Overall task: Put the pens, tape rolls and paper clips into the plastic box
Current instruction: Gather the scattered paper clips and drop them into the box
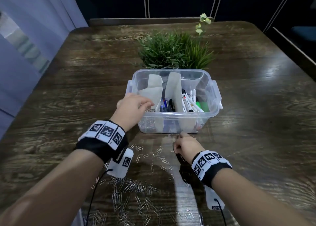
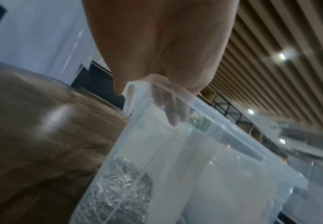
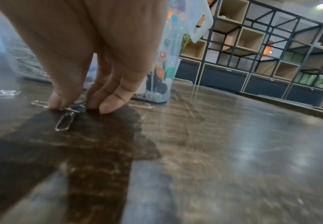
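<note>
A clear plastic box (image 1: 172,123) with beige card dividers stands mid-table. Markers and pens (image 1: 189,102) fill its right and middle sections, and a heap of paper clips (image 2: 118,189) lies in the left one. My left hand (image 1: 145,104) is at the box's near left corner. Its fingers (image 2: 168,109) hang straight down inside the wall, with the thumb outside. In front of the box my right hand (image 1: 176,147) is down on the table. Its thumb and fingertips (image 3: 74,106) pinch a couple of paper clips (image 3: 64,121). Many loose clips (image 1: 136,188) are scattered near me.
A green potted plant (image 1: 174,52) stands right behind the box. The dark wooden table (image 1: 256,105) runs wide to the right and left. Open shelving (image 3: 271,53) stands beyond the table's far edge.
</note>
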Action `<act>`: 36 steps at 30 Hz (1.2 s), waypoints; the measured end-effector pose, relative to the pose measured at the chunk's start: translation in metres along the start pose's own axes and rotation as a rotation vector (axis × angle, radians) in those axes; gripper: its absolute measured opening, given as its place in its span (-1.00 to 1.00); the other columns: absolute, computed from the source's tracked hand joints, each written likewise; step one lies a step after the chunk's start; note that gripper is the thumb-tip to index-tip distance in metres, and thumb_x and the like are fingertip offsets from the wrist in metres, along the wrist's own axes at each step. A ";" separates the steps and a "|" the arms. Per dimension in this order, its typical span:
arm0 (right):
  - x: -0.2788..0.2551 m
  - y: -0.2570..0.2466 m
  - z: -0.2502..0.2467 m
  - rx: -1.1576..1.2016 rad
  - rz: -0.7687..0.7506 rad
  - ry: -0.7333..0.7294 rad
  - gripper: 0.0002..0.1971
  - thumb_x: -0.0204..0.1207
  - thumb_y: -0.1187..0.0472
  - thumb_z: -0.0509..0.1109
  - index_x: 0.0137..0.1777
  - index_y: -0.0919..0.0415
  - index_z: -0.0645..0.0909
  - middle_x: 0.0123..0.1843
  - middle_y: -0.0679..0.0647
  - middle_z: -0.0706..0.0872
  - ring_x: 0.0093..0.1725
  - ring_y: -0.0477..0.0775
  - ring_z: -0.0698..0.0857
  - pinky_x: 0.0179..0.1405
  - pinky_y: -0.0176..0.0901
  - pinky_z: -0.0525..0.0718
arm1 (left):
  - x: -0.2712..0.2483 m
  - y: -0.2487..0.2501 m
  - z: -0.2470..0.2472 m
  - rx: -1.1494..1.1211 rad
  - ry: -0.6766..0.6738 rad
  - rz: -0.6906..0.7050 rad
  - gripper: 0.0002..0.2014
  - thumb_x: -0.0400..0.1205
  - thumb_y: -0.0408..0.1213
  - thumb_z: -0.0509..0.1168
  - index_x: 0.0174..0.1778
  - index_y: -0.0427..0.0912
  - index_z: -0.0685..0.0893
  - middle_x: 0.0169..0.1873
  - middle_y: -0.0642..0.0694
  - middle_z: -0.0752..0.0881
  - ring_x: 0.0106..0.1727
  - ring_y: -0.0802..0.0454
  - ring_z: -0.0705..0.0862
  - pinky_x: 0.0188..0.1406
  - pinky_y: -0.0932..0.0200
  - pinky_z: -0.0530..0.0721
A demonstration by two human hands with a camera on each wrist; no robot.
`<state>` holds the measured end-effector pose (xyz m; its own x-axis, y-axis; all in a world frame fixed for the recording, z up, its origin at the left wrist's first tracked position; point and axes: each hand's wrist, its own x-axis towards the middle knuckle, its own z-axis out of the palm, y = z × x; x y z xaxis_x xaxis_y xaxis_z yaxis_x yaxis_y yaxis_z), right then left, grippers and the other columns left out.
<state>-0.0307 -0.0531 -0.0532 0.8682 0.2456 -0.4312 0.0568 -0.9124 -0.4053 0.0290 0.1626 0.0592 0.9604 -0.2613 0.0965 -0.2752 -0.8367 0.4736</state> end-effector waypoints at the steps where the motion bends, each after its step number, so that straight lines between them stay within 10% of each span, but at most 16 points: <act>1: 0.001 -0.001 -0.001 -0.021 -0.015 0.000 -0.81 0.61 0.28 0.29 0.09 0.16 0.72 0.26 0.17 0.61 0.28 0.16 0.55 0.10 -0.32 0.47 | 0.000 -0.004 0.004 -0.064 0.011 0.031 -0.77 0.73 -0.16 0.17 0.12 0.08 0.74 -0.09 0.21 0.69 0.17 0.12 0.48 0.30 0.09 0.36; 9: 0.005 -0.018 -0.013 -0.197 -0.024 -0.038 -0.77 0.59 0.22 0.34 0.18 0.20 0.71 0.19 0.16 0.74 0.20 0.16 0.70 0.10 -0.23 0.58 | -0.007 -0.003 0.005 -0.006 -0.027 0.158 -0.69 0.70 -0.09 0.21 -0.28 -0.14 0.69 -0.35 0.11 0.59 -0.13 0.19 0.43 -0.01 0.31 0.19; 13: 0.010 -0.032 -0.012 -0.295 0.021 -0.050 -0.69 0.58 0.26 0.39 0.27 0.36 0.68 0.17 0.23 0.73 0.06 0.14 0.68 0.02 -0.14 0.59 | -0.018 -0.002 0.000 -0.133 -0.098 0.122 -0.71 0.65 -0.03 0.29 -0.28 -0.11 0.76 -0.31 0.15 0.70 -0.15 0.33 0.59 -0.16 0.33 0.42; 24: -0.079 -0.049 -0.027 -0.254 -0.234 0.384 -0.79 0.59 0.22 0.37 0.04 0.36 0.75 0.00 0.23 0.80 0.03 0.20 0.73 -0.02 -0.13 0.63 | -0.079 0.002 0.023 -0.185 0.119 0.163 -0.86 0.69 -0.15 0.23 0.04 -0.13 0.52 0.07 -0.08 0.59 0.08 0.02 0.55 -0.13 0.24 0.43; 29: -0.110 -0.072 -0.065 -0.094 -0.366 0.584 -0.94 0.58 0.19 0.41 -0.11 0.10 0.70 -0.22 -0.08 0.67 -0.25 -0.15 0.58 -0.38 -0.54 0.41 | -0.093 -0.013 0.010 -0.197 0.247 0.163 -0.93 0.60 -0.16 0.37 -0.16 0.01 0.61 0.15 -0.02 0.51 0.24 0.15 0.44 0.25 0.23 0.36; 36: -0.046 -0.123 -0.073 -0.019 -0.351 0.687 -0.86 0.59 0.18 0.41 -0.04 0.14 0.80 -0.06 0.04 0.81 -0.02 0.03 0.72 0.05 -0.12 0.66 | -0.099 -0.036 0.020 -0.373 0.417 0.205 -0.75 0.53 -0.22 0.46 -0.21 0.33 0.69 0.01 0.16 0.68 0.18 0.14 0.64 0.32 0.00 0.56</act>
<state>-0.0419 0.0242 0.0751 0.9088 0.2686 0.3194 0.3880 -0.8256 -0.4097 -0.0570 0.2087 0.0150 0.8459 -0.1255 0.5184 -0.4957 -0.5437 0.6772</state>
